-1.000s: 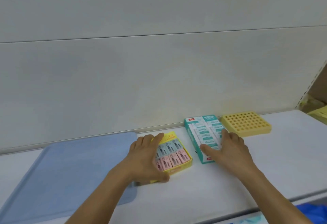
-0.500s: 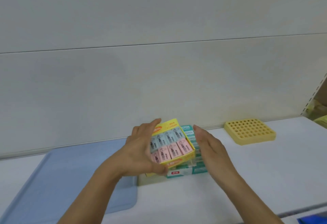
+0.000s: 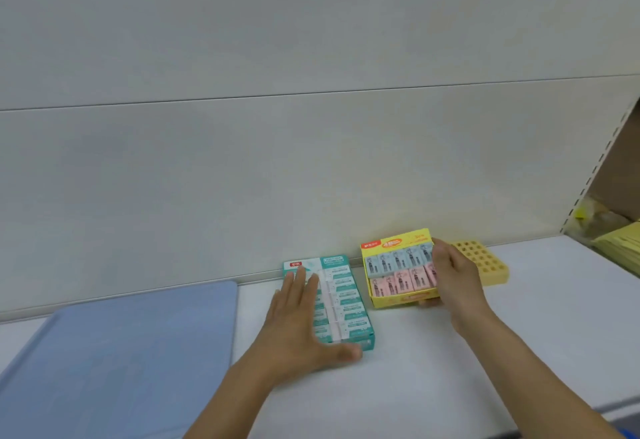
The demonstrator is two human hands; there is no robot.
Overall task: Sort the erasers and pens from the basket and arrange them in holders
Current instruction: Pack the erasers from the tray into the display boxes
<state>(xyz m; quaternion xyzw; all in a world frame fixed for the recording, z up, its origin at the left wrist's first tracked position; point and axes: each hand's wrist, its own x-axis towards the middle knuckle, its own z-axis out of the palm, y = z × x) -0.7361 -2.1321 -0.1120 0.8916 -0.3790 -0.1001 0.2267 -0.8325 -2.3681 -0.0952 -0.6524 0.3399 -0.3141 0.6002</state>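
Straight fingers of the left hand (image 3: 298, 326) are lying flat on the teal box (image 3: 341, 303) of white-sleeved erasers, thumb at its near end. The right hand (image 3: 453, 277) is curling around the yellow box (image 3: 398, 270), which is holding rows of blue and pink erasers. Behind it, touching or just beside, is sitting a yellow perforated holder (image 3: 486, 263); a blue tray (image 3: 121, 352) is lying left on the white shelf (image 3: 536, 327).

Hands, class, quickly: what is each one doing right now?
Left hand: open, flat on the teal eraser box.
Right hand: holding the yellow eraser box.
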